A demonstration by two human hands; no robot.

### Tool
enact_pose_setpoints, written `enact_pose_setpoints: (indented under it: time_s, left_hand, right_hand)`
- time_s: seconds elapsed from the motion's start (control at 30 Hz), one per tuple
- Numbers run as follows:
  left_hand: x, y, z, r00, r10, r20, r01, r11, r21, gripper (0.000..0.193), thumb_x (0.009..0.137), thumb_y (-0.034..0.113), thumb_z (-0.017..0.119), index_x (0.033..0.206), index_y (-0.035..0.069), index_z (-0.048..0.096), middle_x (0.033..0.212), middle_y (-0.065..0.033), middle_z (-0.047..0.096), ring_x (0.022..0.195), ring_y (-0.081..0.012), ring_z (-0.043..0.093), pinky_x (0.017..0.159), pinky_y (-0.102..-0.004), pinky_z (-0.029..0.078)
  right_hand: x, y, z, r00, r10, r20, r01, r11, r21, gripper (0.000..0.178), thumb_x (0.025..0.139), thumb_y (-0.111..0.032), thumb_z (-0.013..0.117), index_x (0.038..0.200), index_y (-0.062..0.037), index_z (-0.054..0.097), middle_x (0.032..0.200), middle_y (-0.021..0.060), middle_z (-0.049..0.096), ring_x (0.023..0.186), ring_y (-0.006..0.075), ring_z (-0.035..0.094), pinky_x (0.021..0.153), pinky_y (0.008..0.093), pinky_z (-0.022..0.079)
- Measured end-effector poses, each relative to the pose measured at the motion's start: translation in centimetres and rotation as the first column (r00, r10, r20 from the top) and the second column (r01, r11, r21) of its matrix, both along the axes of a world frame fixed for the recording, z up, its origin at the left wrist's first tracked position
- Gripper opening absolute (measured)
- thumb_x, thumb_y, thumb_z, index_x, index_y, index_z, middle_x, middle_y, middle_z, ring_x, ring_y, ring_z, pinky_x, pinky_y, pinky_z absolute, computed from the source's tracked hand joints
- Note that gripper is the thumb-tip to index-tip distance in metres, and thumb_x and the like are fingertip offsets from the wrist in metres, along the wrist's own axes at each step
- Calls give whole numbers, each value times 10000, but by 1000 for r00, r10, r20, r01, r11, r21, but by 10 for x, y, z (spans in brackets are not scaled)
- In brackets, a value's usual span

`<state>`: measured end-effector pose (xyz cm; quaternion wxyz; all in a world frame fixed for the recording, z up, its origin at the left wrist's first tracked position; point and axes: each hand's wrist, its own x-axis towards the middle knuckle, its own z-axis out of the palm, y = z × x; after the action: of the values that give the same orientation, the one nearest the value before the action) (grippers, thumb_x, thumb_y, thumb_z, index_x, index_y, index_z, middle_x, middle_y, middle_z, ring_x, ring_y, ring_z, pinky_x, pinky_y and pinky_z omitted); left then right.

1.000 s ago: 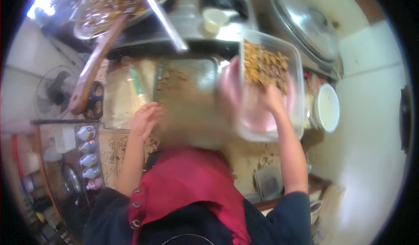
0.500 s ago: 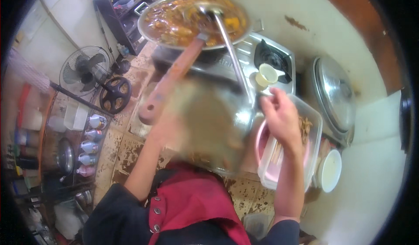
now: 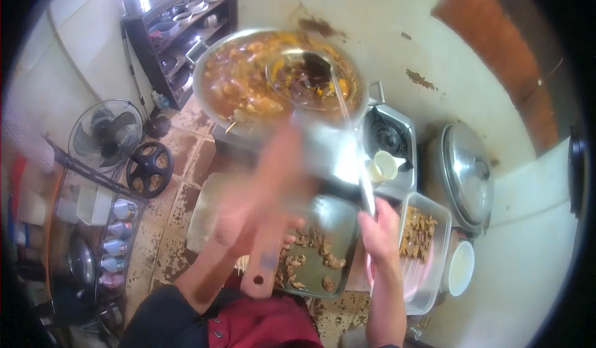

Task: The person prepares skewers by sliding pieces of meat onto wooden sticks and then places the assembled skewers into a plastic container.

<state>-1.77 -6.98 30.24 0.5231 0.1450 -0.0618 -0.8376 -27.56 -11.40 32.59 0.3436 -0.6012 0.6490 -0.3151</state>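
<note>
Your right hand (image 3: 380, 233) is closed around the long metal handle of a ladle (image 3: 307, 75), gripping it low down near the tray; the handle runs up and away from you, and the ladle's bowl sits in the big pot of stew (image 3: 248, 81), loaded with dark pieces and some orange sauce. Your left hand (image 3: 239, 221) is blurred, so you cannot tell exactly how the fingers lie, but it seems wrapped around a wooden paddle (image 3: 267, 249) whose flat end with a hole points back toward your chest. The pot stands on a steel gas stove (image 3: 388, 137), with a small pale cup (image 3: 383, 165) just beside the ladle's handle. Under your hands lies a metal tray (image 3: 329, 242) with scattered browned bits of food. To the right of it stands a clear plastic box (image 3: 428, 249) holding fried pieces, and past that a white bowl (image 3: 460, 267) and a large shiny pot lid (image 3: 465, 174). On your left, on the tiled floor, stands an electric fan (image 3: 102, 134), near a black wheel (image 3: 149, 168).
</note>
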Motion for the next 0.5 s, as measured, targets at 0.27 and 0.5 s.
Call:
enact_pose_setpoints:
  time_s: [0.27, 0.5]
  left_hand:
    - [-7, -14, 17, 942, -61, 331, 82, 995, -50, 600, 823, 76, 592, 1341, 78, 290, 809, -105, 488, 524, -163, 513, 438, -318, 477]
    - [-5, -13, -4, 926, -50, 374, 104, 987, -124, 670, 804, 90, 632, 1344, 81, 235, 794, -112, 508, 509, -191, 539, 434, -340, 488]
  right_hand:
    - [11, 37, -2, 834, -185, 520, 67, 969, 238, 290, 880, -113, 612, 1110, 36, 517, 650, -34, 498, 453, 25, 407, 396, 187, 317]
    - [15, 51, 4, 813, -216, 541, 95, 965, 243, 292, 876, -105, 614, 1118, 22, 510, 648, -32, 501, 464, 36, 429, 400, 184, 329]
